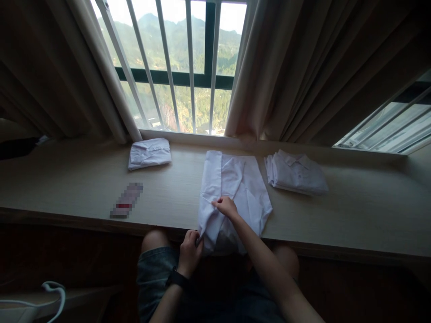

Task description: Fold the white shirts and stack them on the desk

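Note:
A white shirt [247, 188] lies partly folded on the pale wooden ledge [84, 184], its lower end hanging over the front edge. My left hand [189, 252] grips the shirt's lower left corner below the edge. My right hand [226, 207] pinches a fold of the cloth on top of the shirt, near its left side. A black band sits on my left wrist.
A folded white shirt [150, 153] lies at the back left and another folded white shirt [296, 172] at the right. A small blurred flat item [127, 200] rests left of centre. Window bars [168, 67] and curtains [303, 67] stand behind the ledge.

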Demonstrator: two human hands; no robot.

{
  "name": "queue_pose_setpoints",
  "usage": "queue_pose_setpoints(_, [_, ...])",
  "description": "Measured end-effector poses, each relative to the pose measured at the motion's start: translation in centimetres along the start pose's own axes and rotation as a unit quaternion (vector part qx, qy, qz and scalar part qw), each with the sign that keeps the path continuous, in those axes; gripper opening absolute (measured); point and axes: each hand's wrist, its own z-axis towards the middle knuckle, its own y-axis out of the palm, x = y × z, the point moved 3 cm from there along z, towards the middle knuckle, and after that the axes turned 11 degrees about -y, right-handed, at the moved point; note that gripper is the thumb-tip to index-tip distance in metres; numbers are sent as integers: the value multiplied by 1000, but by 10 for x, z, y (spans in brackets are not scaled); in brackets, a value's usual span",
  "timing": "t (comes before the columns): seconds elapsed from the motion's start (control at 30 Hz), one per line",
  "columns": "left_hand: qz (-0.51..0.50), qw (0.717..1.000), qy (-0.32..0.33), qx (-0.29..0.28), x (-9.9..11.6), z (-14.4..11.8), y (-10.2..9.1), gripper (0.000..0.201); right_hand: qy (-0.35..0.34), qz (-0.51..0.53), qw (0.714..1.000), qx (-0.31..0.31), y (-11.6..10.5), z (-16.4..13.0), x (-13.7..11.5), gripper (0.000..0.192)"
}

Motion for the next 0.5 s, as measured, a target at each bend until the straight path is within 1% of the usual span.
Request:
queue_pose_setpoints(0.07, [23,1000,-2,1,3,-3,-3,12,-3,2,1000,13,3,-2,-2,32])
queue_pose_setpoints(0.17, [51,998,-22,-27,2,-11,-5,13,1,11,999,47,5,-3,0,50])
queue_pose_setpoints(0.23, [87,994,-39,-58,-4,-17,-5,14,1,19,999,46,6,-3,2,58])
queue_pose_setpoints(0.3, [122,989,-41,-69,-12,-23,-4,9,3,30,999,27,8,-4,4,60])
queue_pose_setpoints(0.37, [125,990,-25,-67,-20,-27,-2,3,8,39,999,13,8,-5,4,60])
queue_pose_setpoints(0.4, [112,992,-15,-64,-22,-29,-1,4,10,40,999,14,8,-7,3,59])
queue_pose_setpoints(0.5, [75,997,6,-32,-24,-34,3,7,23,19,999,43,4,-11,-1,57])
